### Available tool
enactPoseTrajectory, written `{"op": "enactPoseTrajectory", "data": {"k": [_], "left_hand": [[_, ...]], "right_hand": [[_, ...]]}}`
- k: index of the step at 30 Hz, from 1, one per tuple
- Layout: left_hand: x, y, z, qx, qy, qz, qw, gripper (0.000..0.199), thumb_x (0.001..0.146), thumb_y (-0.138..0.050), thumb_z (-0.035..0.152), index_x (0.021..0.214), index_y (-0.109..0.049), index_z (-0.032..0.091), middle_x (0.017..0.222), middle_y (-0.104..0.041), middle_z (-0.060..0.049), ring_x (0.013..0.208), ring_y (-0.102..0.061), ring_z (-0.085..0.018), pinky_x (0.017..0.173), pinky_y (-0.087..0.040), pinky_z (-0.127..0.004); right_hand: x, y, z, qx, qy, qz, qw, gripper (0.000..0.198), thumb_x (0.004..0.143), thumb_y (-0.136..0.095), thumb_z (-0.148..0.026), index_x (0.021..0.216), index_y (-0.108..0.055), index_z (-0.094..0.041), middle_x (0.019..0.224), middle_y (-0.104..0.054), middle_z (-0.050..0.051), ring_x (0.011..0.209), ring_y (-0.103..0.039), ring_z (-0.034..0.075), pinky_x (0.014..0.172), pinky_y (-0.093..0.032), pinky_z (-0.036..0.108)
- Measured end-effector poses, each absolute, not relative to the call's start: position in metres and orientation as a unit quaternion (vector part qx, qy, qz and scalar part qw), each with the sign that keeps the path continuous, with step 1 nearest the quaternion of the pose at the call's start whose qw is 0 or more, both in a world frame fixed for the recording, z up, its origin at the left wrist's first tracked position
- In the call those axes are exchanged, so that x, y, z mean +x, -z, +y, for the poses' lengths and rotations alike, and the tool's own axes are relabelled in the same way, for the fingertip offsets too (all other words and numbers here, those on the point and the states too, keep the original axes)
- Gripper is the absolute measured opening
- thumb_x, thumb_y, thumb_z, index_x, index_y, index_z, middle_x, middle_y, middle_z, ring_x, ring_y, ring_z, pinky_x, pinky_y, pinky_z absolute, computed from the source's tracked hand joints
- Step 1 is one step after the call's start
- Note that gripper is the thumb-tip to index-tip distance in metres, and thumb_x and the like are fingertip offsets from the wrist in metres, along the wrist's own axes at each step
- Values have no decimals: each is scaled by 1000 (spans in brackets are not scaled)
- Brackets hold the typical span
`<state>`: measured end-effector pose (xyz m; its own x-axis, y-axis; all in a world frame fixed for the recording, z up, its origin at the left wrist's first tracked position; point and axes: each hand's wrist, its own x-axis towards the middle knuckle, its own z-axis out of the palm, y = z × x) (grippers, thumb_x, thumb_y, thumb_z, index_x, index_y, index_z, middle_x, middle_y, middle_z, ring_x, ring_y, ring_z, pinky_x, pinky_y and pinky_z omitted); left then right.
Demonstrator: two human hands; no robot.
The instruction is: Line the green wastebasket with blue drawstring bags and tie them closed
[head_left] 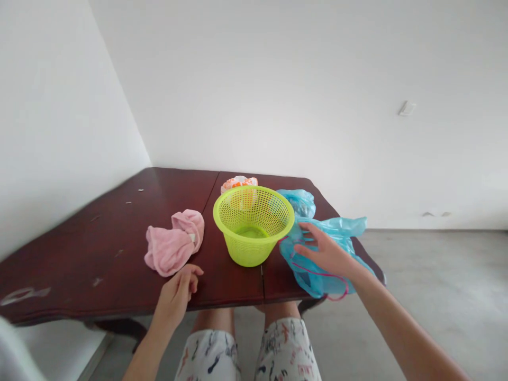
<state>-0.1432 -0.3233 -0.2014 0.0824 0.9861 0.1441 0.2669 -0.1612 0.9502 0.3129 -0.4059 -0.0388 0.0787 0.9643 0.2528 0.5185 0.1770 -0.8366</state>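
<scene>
Blue plastic bag [305, 280], in the head view, lies crumpled just to the right of the yellow-green basket [251, 256], with a pink drawstring [336, 299] curving over its near side and looping past the table edge. Another bunched blue piece [305, 203] sits behind and to the right of the basket; whether it belongs to the same bag cannot be told. The right hand [320, 244] reaches over the bag, right of the basket, its fingers spread and the thumb well apart from them. It has gripped nothing that can be seen, and whether the fingertips press on the plastic is unclear.

To the left of the basket lies a pink cloth [172, 243], folded in soft heaps, a small pale label on its basket side. Left of the basket and nearer the person, the left hand [181, 286] is beside the cloth's near edge, fingers loosely bent and partly open, nothing visible in them. Directly behind the basket, partly hidden by it, is an orange-and-white bundle [239, 182]. Beneath the basket spreads a dark reddish-brown table [107, 233].
</scene>
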Motion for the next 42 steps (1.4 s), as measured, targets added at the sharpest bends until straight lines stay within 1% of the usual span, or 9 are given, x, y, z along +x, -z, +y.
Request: {"op": "enactPoseTrajectory", "data": {"k": [6,12,17,21,23,29,31,35,42], "left_hand": [[-141,194,-331,609,-441,524,401,71,111,-49,85,102,-78,21,68,-61,1,55,-51,-17,52,-40,-27],[-142,196,-330,635,-405,544,370,65,113,-45,77,102,-79,23,69,-64,0,55,-53,-19,52,-44,-29],[-148,205,-326,651,-391,546,353,61,114,-45,75,103,-78,25,69,-65,1,53,-56,-20,52,-45,-30],[-143,204,-330,664,-389,557,313,59,115,-44,72,101,-78,25,67,-66,1,56,-61,-22,56,-48,-32],[-136,203,-335,669,-387,575,270,56,117,-42,67,99,-77,26,66,-65,1,59,-64,-23,60,-48,-31],[-117,207,-351,723,-349,587,106,42,116,-49,50,100,-80,28,97,-88,-5,89,-82,-29,74,-51,-34],[-118,214,-350,738,-349,570,85,39,116,-51,49,102,-81,28,104,-91,-6,95,-85,-30,79,-55,-34],[-126,227,-342,767,-365,526,45,37,118,-52,46,105,-82,28,99,-91,-2,90,-87,-25,77,-59,-31],[-121,217,-349,750,-400,523,65,40,119,-51,44,101,-82,26,98,-90,-2,90,-86,-23,81,-58,-30]], "right_hand": [[385,63,-422,-684,-124,-605,388,61,115,-62,-70,161,-71,-30,164,-74,16,155,-69,39,132,-55,67],[391,168,-418,-777,-48,-617,119,83,115,-52,-74,190,-36,-41,202,-13,9,186,-12,50,142,-20,87],[404,200,-413,-796,-58,-596,89,83,115,-49,-71,188,-43,-32,197,-32,16,183,-28,49,143,-21,84],[425,152,-387,-763,-51,-616,188,60,112,-58,-55,161,-72,-24,163,-73,22,149,-71,47,130,-53,69],[428,120,-357,-739,-11,-623,255,56,113,-58,-53,160,-70,-27,154,-77,18,141,-76,42,125,-58,62],[416,100,-244,-789,-21,-564,242,145,79,-99,-67,192,-18,-25,199,-3,28,181,-19,60,136,-36,79],[413,113,-219,-804,-73,-546,226,150,73,-104,-65,190,-22,-23,196,-16,33,176,-31,61,133,-41,76],[412,127,-199,-805,-88,-529,253,101,78,-98,-47,166,-58,-16,158,-70,28,146,-69,46,120,-56,56],[412,79,-223,-783,3,-469,410,56,83,-74,-40,134,-70,-17,120,-80,16,115,-72,36,101,-60,45]]}}
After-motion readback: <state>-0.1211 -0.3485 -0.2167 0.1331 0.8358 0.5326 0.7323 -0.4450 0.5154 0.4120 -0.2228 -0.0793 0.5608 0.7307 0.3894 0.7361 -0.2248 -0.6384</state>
